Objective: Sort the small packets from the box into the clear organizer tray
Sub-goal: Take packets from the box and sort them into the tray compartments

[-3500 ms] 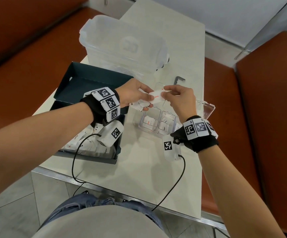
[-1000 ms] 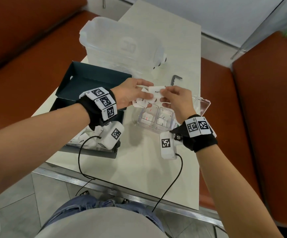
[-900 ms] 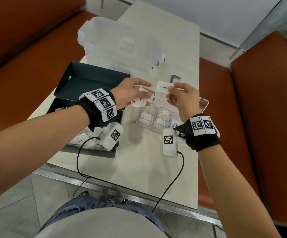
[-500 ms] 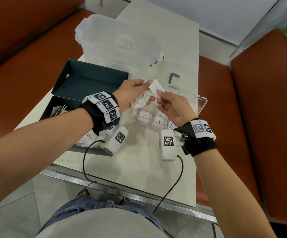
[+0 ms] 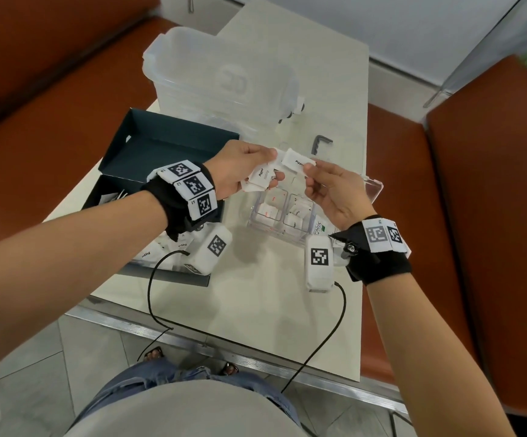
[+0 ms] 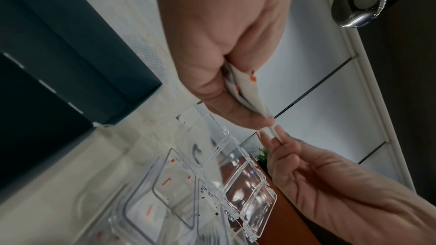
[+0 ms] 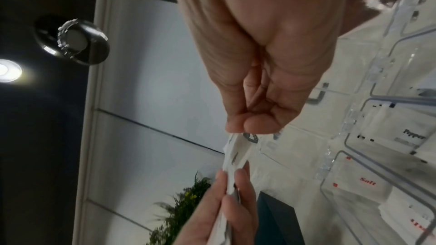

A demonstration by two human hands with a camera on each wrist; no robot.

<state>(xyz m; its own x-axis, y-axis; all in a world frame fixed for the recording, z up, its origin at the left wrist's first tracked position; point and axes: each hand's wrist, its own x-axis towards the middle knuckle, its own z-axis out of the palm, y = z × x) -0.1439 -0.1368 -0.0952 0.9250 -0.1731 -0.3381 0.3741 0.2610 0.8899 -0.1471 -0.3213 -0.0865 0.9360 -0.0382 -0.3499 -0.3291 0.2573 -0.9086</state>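
Both hands are up over the clear organizer tray (image 5: 372, 192), meeting again. Right hand (image 5: 331, 190) pinches one white packet (image 5: 297, 160) by its end between thumb and fingertips; the other end touches the left hand's fingertips, so the pull-off is still under way (half a second ago the packet sat tilted right at the left fingertips; now it lies nearly level and stretched out toward the right). Left hand (image 5: 240, 175) is curled round a bundle of packets (image 5: 260, 181), several fanned out, at least one printed "Pepper".

So the change: another single packet is being peeled off the bundle, and a little earlier one had been held clear of the bundle in the same way. That reads as a repeating cycle: separate one, read it, drop it.

Tray sits on the table (image 5: 256, 294) just below the hands, lid open; near compartments already hold packets, salt in one, pepper in the next per the wrist views. The dark box (image 5: 161, 146) is to the left, more packets still in its near half under the left wrist.

Judgement: mid-task, plenty left. Next likely needs the label checked, then release into the matching compartment; the thin packet could slip or land in the wrong cell.
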